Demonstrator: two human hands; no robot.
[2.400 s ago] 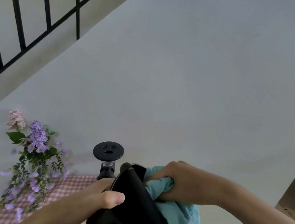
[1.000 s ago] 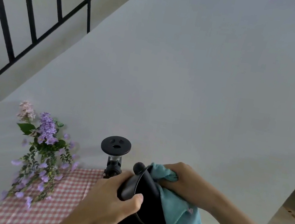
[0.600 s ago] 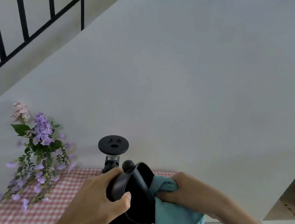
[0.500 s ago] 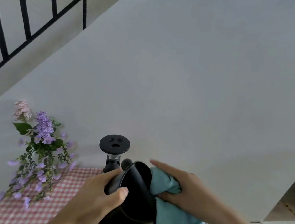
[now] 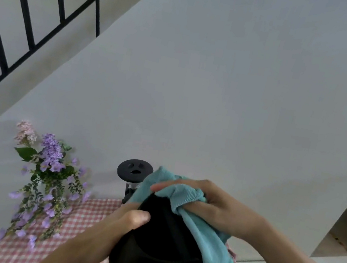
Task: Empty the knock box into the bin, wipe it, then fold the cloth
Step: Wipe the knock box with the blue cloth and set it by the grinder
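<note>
Your left hand (image 5: 128, 218) grips the black knock box (image 5: 156, 243), lower centre, above the checked tabletop (image 5: 90, 213); your right hand (image 5: 208, 203) clamps the cloth (image 5: 203, 235) over its rim. Inside is hidden.

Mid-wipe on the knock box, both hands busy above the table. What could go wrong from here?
1. The left hand alone carries the knock box in the air; the right hand pressing the cloth on its rim could twist it loose.
2. The cloth's hanging tail may drag on the checked tablecloth.
3. A wide swing could hit the black stand or the flowers close behind.
</note>
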